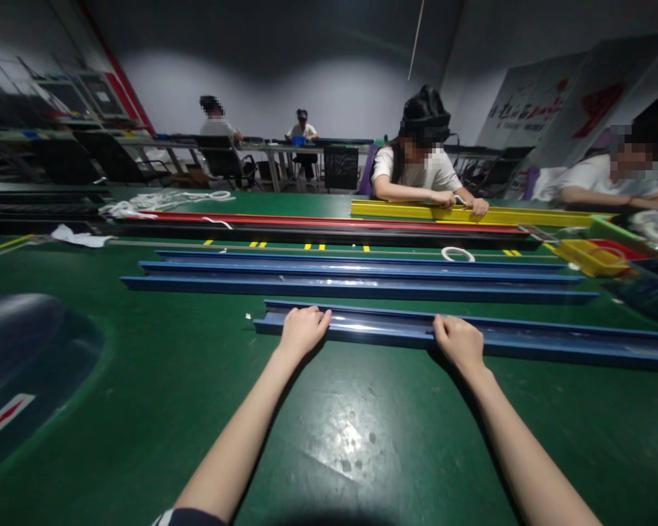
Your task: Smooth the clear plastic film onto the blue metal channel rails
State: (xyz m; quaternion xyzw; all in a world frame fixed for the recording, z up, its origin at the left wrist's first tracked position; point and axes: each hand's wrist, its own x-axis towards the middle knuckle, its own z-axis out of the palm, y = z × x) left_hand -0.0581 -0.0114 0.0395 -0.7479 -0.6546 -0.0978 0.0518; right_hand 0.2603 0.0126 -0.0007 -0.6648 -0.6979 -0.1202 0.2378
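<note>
A long blue channel profile lies across the green table in front of me, and its right end runs out of view. Close to its left end, my left hand is closed on the near wall, with the fingers inside the channel. Farther right along the same piece, my right hand is closed on it too, knuckles up. The undersides of both hands are hidden. Just beyond lie several more blue channels, side by side and roughly parallel.
Behind them are red and black profiles and a white ring. Across the table a co-worker grips a yellow profile. A yellow bin stands right, white cord lies left, and a dark glossy shape is nearer left.
</note>
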